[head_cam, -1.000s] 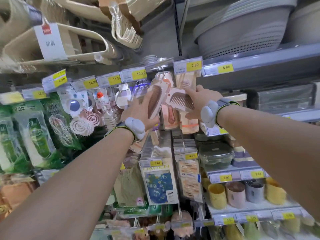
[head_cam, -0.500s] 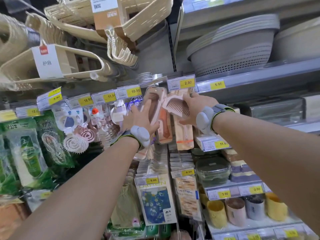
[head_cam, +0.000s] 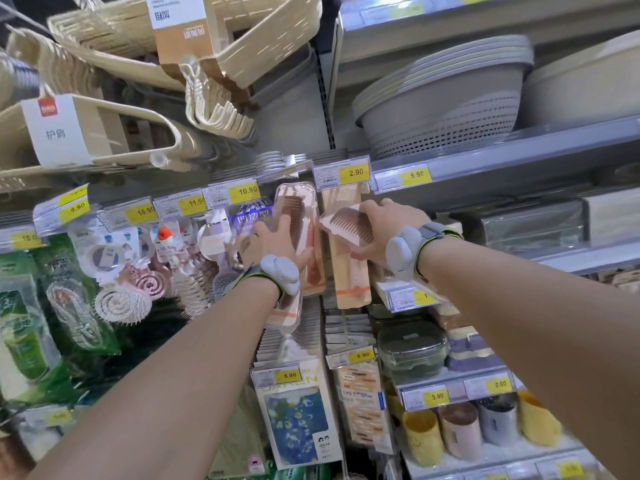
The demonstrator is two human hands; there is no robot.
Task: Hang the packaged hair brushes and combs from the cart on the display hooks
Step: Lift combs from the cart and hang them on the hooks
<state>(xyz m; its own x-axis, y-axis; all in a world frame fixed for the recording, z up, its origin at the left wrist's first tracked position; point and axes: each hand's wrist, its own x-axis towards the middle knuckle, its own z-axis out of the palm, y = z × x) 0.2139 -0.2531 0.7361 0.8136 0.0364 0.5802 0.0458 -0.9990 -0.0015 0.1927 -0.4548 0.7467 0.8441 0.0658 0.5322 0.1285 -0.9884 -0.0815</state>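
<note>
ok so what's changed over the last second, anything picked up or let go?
The left hand has swung the long comb pack from tilted to nearly upright and raised its top slightly, up beside the 10.90 tag. Whether it has caught a hook cannot be seen. Unchanged: the left hand grips that pack and the right hand holds the wide comb pack beside it. Nothing was let go.

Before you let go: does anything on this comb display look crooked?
The small comb pack in the right hand sits tilted sideways, across the hanging beige packs. The long comb pack in the left hand is upright.
</note>
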